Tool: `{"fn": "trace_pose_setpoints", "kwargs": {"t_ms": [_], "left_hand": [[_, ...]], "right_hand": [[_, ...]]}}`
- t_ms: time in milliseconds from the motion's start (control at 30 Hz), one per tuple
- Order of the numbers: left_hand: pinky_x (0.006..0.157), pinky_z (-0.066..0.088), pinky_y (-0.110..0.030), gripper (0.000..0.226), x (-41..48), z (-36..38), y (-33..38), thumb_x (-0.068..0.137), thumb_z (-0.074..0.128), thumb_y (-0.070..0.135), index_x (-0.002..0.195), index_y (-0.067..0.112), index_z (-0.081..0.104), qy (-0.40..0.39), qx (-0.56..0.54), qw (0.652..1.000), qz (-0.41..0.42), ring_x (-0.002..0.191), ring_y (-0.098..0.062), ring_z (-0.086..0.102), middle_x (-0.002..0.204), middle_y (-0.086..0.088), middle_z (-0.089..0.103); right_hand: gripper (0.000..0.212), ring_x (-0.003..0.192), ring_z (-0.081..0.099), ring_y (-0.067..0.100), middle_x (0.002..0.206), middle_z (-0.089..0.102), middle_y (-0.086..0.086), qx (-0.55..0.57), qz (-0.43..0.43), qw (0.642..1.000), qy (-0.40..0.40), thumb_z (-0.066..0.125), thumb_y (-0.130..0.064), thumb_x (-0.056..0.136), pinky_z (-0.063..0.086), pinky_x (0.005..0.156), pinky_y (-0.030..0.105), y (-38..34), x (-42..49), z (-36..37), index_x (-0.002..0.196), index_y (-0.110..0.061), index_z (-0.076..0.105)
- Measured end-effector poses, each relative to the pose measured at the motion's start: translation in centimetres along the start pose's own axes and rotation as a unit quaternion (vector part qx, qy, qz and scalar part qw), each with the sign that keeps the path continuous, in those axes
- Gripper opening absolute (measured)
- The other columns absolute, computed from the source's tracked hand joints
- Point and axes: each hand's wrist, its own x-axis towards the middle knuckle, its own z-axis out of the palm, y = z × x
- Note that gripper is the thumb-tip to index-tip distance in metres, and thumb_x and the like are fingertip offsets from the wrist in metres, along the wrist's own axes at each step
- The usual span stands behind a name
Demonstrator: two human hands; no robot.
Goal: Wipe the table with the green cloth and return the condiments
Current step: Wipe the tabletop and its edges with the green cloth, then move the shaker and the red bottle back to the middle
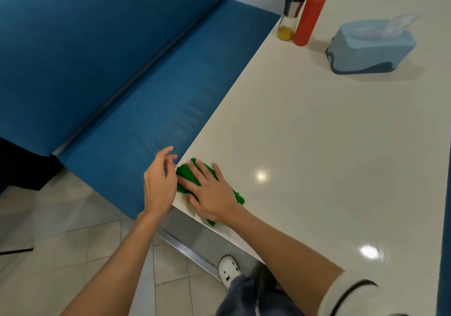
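The green cloth [186,172] lies at the near left corner of the white table [317,149]. My right hand [210,191] presses flat on it with fingers spread. Just off the table's edge, my left hand [158,183] hovers beside the cloth with loosely curved fingers and holds nothing. At the far left edge of the table stand a red squeeze bottle [308,20] and, touching it on the left, a glass dispenser [289,18] with a steel top and yellow liquid.
A light blue tissue box [368,49] sits on the table right of the condiments. A blue bench seat [146,95] runs along the table's left side. Below are a tiled floor [73,230] and my white shoe [229,270].
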Motion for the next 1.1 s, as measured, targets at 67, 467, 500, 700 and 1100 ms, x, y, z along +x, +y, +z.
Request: {"fn": "trace_pose_setpoints", "kwargs": {"t_ms": [67, 467, 500, 700, 1100], "left_hand": [[0.087, 0.052, -0.041, 0.028, 0.3, 0.0, 0.5, 0.099, 0.041, 0.014, 0.121, 0.022, 0.056, -0.023, 0.010, 1.000, 0.001, 0.096, -0.015, 0.065, 0.107, 0.004, 0.068], [0.067, 0.050, -0.032, 0.028, 3.1, 2.5, 7.9, 0.094, 0.044, 0.012, 0.112, 0.023, 0.062, -0.226, 0.034, 0.973, 0.015, 0.091, -0.016, 0.063, 0.101, 0.005, 0.068], [0.066, 0.047, -0.029, 0.026, 3.5, 3.0, 8.6, 0.094, 0.044, 0.014, 0.110, 0.023, 0.063, -0.254, 0.044, 0.966, 0.013, 0.092, -0.016, 0.063, 0.102, 0.005, 0.067], [0.065, 0.041, -0.017, 0.021, 5.4, 6.5, 14.8, 0.095, 0.045, 0.013, 0.102, 0.022, 0.063, -0.359, 0.050, 0.931, 0.053, 0.095, -0.017, 0.061, 0.103, -0.001, 0.068], [0.057, 0.040, -0.003, 0.022, 13.3, 16.6, 26.0, 0.096, 0.047, 0.014, 0.106, 0.018, 0.066, -0.340, -0.007, 0.937, 0.084, 0.080, -0.005, 0.066, 0.095, 0.003, 0.070]], "right_hand": [[0.055, 0.147, 0.008, 0.023, 0.159, 0.014, 0.005, -0.008, -0.044, 0.999, -0.025, 0.016, -0.047, 0.093, 0.003, 0.113, 0.055, 1.0, -1.1, -0.2, 0.147, -0.040, 0.023], [0.040, 0.137, 0.033, 0.020, 0.152, 0.033, 0.009, 0.044, 0.086, 0.994, -0.055, 0.038, -0.019, 0.098, 0.016, 0.114, 0.042, 9.2, -5.5, -9.6, 0.137, -0.020, 0.046], [0.037, 0.131, 0.042, 0.021, 0.146, 0.042, 0.009, 0.055, 0.104, 0.991, -0.061, 0.039, -0.016, 0.097, 0.024, 0.110, 0.039, 10.6, -5.9, -10.8, 0.132, -0.018, 0.053], [0.034, 0.111, 0.055, 0.023, 0.119, 0.064, 0.006, 0.107, 0.206, 0.972, -0.045, 0.038, -0.010, 0.095, 0.043, 0.083, 0.031, 16.9, -9.2, -17.3, 0.118, -0.013, 0.064], [0.028, 0.092, 0.062, 0.012, 0.112, 0.068, 0.003, 0.208, 0.269, 0.927, 0.156, 0.046, -0.010, 0.095, 0.042, 0.077, 0.013, 30.1, -6.0, -26.0, 0.110, -0.013, 0.069]]}}
